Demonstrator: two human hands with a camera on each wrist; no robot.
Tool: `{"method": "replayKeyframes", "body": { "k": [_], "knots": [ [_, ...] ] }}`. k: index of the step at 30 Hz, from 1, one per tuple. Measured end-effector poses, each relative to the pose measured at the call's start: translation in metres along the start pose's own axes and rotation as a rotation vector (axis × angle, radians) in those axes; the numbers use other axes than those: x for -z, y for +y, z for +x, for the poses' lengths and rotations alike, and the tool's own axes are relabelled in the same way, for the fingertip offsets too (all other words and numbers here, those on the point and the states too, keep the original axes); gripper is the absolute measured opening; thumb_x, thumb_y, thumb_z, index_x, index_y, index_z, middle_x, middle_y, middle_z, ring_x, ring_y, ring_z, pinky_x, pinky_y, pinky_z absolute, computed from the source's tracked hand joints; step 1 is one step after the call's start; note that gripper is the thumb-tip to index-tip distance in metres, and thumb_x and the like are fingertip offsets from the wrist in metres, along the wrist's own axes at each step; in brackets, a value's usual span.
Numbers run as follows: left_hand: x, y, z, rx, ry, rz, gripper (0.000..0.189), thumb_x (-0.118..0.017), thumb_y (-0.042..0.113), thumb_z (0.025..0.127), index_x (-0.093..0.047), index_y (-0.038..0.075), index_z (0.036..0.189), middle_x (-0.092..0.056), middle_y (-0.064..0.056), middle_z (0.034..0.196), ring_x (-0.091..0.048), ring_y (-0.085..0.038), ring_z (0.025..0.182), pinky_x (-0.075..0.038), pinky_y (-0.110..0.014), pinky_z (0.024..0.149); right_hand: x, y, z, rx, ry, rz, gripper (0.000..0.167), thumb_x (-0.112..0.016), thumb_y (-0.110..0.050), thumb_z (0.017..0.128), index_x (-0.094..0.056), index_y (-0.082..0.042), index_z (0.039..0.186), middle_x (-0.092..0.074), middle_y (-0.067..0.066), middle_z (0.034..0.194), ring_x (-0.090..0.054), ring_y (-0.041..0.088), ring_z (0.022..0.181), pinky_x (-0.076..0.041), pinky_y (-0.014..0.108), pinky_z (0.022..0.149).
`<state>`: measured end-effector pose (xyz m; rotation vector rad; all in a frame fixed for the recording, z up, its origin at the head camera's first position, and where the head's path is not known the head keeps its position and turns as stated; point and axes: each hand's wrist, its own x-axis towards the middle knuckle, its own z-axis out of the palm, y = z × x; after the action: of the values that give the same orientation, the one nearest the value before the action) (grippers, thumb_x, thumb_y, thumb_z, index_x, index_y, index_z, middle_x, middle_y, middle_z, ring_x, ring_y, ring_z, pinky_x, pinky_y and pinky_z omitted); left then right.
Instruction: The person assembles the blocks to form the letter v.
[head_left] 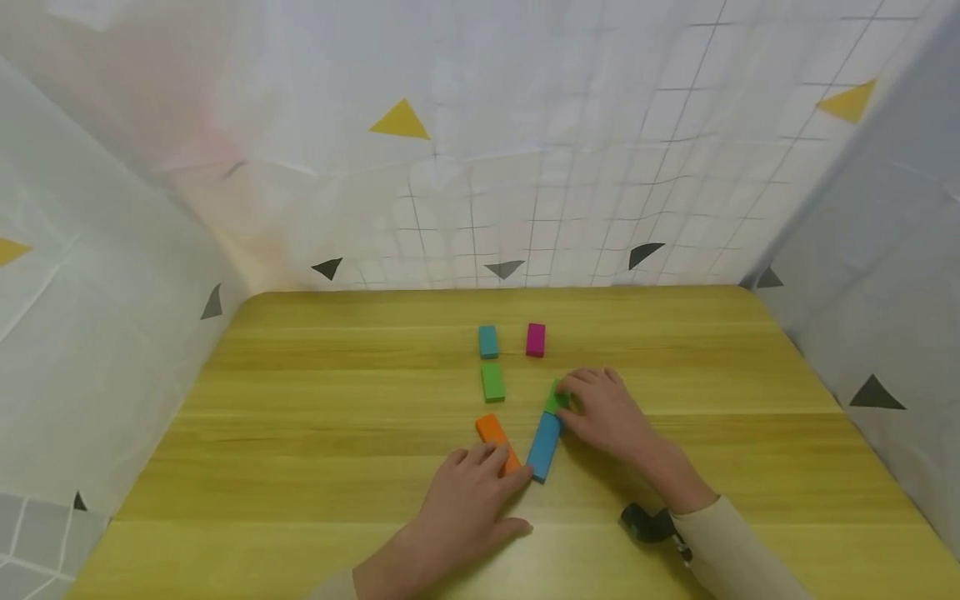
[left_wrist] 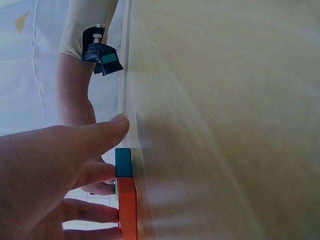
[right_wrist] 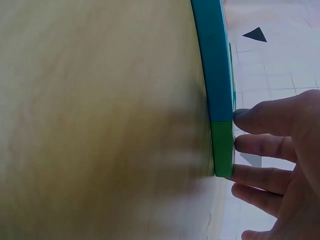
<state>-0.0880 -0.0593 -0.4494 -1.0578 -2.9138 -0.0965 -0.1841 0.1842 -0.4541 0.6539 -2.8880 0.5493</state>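
My left hand lies over the near part of an orange block, fingertips resting on it. Its index finger reaches the near end of a long blue block. The thumb stretches away from the blocks. At the far end of the blue block, a short green block sits end to end with it. My right hand touches the top of this green block with its fingertips, and the thumb rests near the seam. Orange and blue blocks converge toward me at an angle.
Beyond the hands stand a second green block, a teal block and a magenta block. A black wrist device sits by the right sleeve. White sheeting borders the wooden table at the back and sides.
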Motion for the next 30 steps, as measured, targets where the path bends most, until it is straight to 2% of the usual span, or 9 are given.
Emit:
{"method": "replayKeyframes", "body": {
  "k": [11, 19, 23, 30],
  "knots": [
    [-0.001, 0.0, 0.0, 0.0, 0.012, -0.008, 0.062, -0.06, 0.068, 0.086, -0.056, 0.036, 0.139, -0.061, 0.0, 0.128, -0.054, -0.023, 0.123, -0.048, -0.047, 0.096, 0.002, 0.004, 0.006, 0.005, -0.012, 0.003, 0.019, -0.075, -0.027, 0.086, -0.071, -0.016, 0.101, -0.07, 0.008, 0.117, -0.06, 0.034, 0.118, -0.03, 0.072, 0.108],
    [0.002, 0.002, -0.003, -0.004, -0.024, 0.011, 0.062, -0.057, 0.067, 0.088, -0.053, 0.036, 0.141, -0.06, 0.0, 0.126, -0.054, -0.023, 0.124, -0.048, -0.047, 0.097, -0.002, 0.013, 0.016, -0.027, 0.006, 0.091, 0.043, -0.072, -0.027, 0.088, -0.064, -0.007, 0.126, -0.068, 0.013, 0.124, -0.06, 0.036, 0.119, -0.041, 0.059, 0.106],
    [0.003, 0.001, -0.003, -0.008, -0.026, 0.02, 0.062, -0.058, 0.067, 0.088, -0.052, 0.036, 0.142, -0.06, -0.001, 0.128, -0.054, -0.024, 0.125, -0.048, -0.047, 0.098, -0.002, 0.016, 0.024, -0.022, 0.027, 0.11, 0.044, -0.073, -0.025, 0.088, -0.064, -0.006, 0.126, -0.068, 0.014, 0.124, -0.061, 0.036, 0.117, -0.046, 0.056, 0.102],
    [0.003, 0.0, -0.002, -0.017, -0.022, 0.012, 0.061, -0.058, 0.066, 0.088, -0.052, 0.036, 0.141, -0.06, 0.001, 0.125, -0.054, -0.023, 0.124, -0.048, -0.047, 0.098, -0.001, 0.019, 0.038, 0.021, 0.042, 0.096, 0.042, -0.075, -0.022, 0.086, -0.067, -0.004, 0.123, -0.068, 0.017, 0.123, -0.061, 0.038, 0.117, -0.047, 0.055, 0.102]
  ]
}}
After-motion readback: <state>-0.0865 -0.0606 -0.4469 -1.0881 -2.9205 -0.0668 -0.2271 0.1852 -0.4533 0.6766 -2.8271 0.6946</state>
